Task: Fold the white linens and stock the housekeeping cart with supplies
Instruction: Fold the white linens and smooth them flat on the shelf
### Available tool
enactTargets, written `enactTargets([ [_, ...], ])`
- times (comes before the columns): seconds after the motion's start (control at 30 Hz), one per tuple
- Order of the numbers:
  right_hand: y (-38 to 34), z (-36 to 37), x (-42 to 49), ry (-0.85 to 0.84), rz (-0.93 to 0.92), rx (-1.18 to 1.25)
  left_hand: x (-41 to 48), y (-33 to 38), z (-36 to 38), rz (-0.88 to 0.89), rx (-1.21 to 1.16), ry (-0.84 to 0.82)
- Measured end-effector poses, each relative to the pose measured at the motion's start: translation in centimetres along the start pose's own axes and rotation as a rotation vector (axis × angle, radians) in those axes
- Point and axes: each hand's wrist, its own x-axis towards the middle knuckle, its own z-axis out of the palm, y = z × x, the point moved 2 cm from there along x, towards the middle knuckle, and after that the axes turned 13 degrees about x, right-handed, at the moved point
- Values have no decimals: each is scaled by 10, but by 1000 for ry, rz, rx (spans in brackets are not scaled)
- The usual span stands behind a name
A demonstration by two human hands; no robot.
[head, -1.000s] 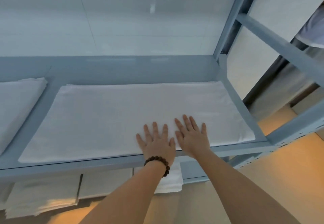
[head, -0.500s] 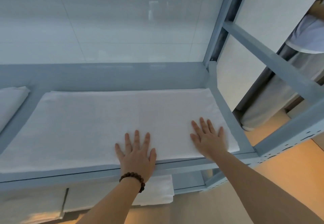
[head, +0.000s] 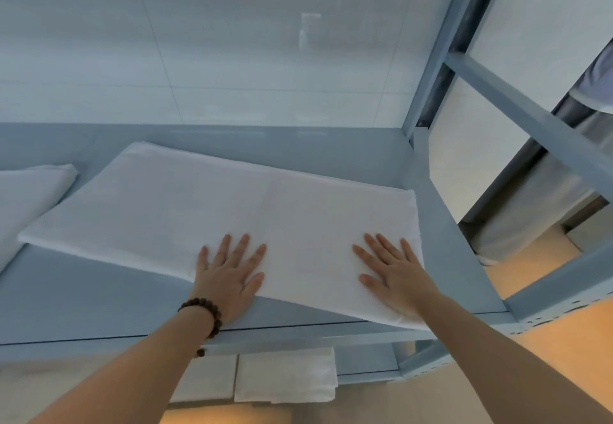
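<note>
A folded white linen (head: 232, 211) lies flat and askew on the grey-blue metal shelf (head: 83, 304), its right front corner reaching the shelf's front lip. My left hand (head: 232, 277), with a dark bead bracelet at the wrist, presses flat on the linen's front edge, fingers straight and spread. My right hand (head: 394, 271) presses flat on the linen near its right end, fingers spread too. Neither hand grips the cloth.
Another folded white linen (head: 30, 198) lies at the shelf's left. Folded white cloths (head: 285, 380) sit on the lower shelf. A shelf upright (head: 431, 68) and cross rail (head: 537, 125) stand at the right. A tiled wall is behind, an orange floor below.
My hands have spread apart along the linen's front edge. The linen has turned on the shelf, its left end now farther back and its right front corner at the lip.
</note>
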Motion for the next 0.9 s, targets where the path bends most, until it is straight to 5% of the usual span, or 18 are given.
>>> enactTargets([
  [0.23,-35,25,-19,83,114,53,-8,23,-15,-1,-6,-100],
  [0.4,-57,33,-28,99,150,89,-44,123,-30,395,52,-26],
  [0.6,-49,30,-32,15,68,76,-60,182,-35,253,143,12],
  [0.9,0,5,-47,-88,63,108,-68,186,-40,374,67,18],
])
